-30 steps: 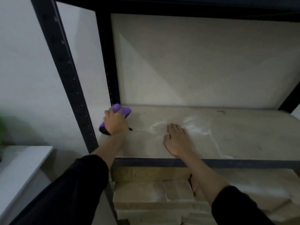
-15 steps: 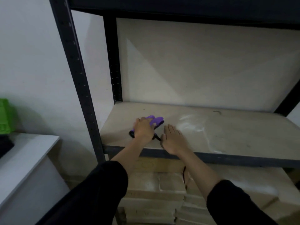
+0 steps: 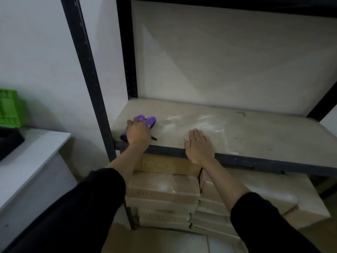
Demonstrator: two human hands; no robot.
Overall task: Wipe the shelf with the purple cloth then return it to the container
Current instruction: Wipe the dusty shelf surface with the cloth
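One purple cloth (image 3: 145,120) lies bunched on the shelf (image 3: 255,136), near the front left corner. The left hand (image 3: 138,133) presses down on top of it, palm down, fingers (image 3: 130,123) curled over the fabric; purple folds show beyond the fingertips, and a dark edge of the cloth shows at each side of the hand. Whether the fingers actually clamp the cloth or merely press on it cannot be told.

The right hand (image 3: 197,146) rests flat on the shelf, well apart from the cloth, fingers extended and together, holding nothing. Its heel overlaps the dark front rail (image 3: 273,162) of the shelf. Both arms wear one black sleeve each.

The shelf board is pale, with light streaks between and beyond the two hands. Two dark uprights stand at the left: one front post (image 3: 87,70) and one rear post (image 3: 127,52).

Below the shelf, cardboard boxes (image 3: 164,194) are stacked in two adjacent columns; the exact count cannot be told.

To the far left, one white tabletop (image 3: 36,154) carries one green container (image 3: 9,109) at the frame edge, set on a dark object.
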